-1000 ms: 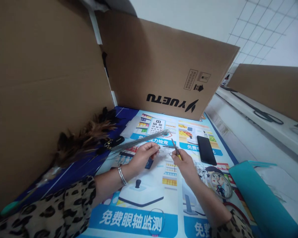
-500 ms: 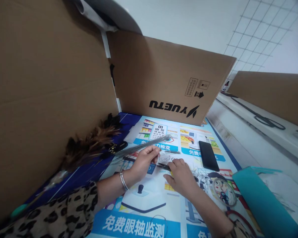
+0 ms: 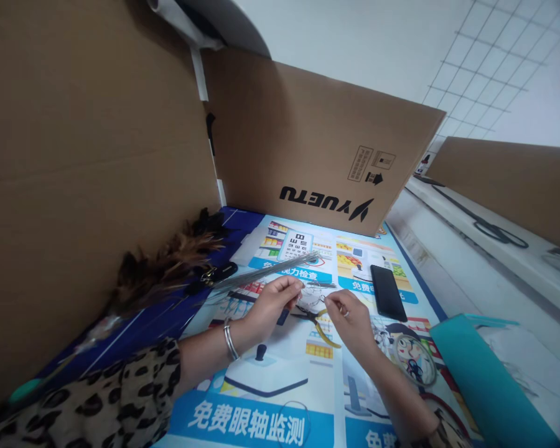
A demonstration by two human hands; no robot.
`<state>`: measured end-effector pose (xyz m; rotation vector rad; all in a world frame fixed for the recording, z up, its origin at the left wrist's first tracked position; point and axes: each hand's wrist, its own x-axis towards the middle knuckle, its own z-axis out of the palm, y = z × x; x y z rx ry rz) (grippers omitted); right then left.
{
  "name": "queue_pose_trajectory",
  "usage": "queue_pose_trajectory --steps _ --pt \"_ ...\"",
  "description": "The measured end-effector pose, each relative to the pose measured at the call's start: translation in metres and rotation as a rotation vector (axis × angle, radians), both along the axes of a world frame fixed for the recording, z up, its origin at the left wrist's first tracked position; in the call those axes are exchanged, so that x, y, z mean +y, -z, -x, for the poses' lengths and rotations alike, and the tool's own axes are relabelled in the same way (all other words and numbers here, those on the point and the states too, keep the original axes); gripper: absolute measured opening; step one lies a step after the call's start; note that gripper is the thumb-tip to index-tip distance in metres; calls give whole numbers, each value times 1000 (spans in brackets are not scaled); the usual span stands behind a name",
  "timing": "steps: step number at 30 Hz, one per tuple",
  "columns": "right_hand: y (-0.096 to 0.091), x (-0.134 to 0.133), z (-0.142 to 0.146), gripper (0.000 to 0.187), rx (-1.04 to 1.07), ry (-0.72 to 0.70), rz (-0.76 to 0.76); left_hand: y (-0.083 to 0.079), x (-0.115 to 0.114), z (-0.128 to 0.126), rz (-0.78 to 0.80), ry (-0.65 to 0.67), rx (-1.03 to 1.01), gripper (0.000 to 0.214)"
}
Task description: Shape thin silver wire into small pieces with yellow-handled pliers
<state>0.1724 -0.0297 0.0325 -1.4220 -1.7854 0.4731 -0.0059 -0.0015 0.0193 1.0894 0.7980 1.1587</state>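
Note:
My left hand [image 3: 277, 297] is closed in a pinch, with what looks like a thin wire at its fingertips. Its far end is too fine to follow. Opposite it, my right hand [image 3: 352, 317] pinches thumb and forefinger together beside a small wire loop; whatever is between them is too small to make out. Between and below both hands, yellow-handled pliers [image 3: 326, 335] lie on the printed sheet with their dark jaws toward the left hand. Behind the hands a bundle of straight thin metal wires [image 3: 270, 270] lies slantwise, with short wire pieces [image 3: 321, 284] near it.
A black phone [image 3: 388, 292] lies to the right, near a round clear dish [image 3: 415, 361] and a teal case [image 3: 485, 373]. Brown feathers [image 3: 168, 264] and a black key fob [image 3: 224, 271] are at the left. Cardboard panels [image 3: 317, 137] stand at the back and left.
My right hand has let go of the pliers, which now lie on the sheet. It has turned into a fingertip pinch facing my left hand, which keeps nearly the same place.

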Motion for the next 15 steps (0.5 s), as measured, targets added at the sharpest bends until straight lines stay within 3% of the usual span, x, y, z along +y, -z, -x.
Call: queue_pose_trajectory --steps 4,9,15 --pt "1 -1 3 19 227 16 156 2 -4 -3 -16 31 30 24" --pt "1 0 1 23 308 -17 294 4 -6 -4 -18 60 18 26" --pt "-9 6 -8 29 354 -25 464 10 2 -2 -2 -22 16 32"
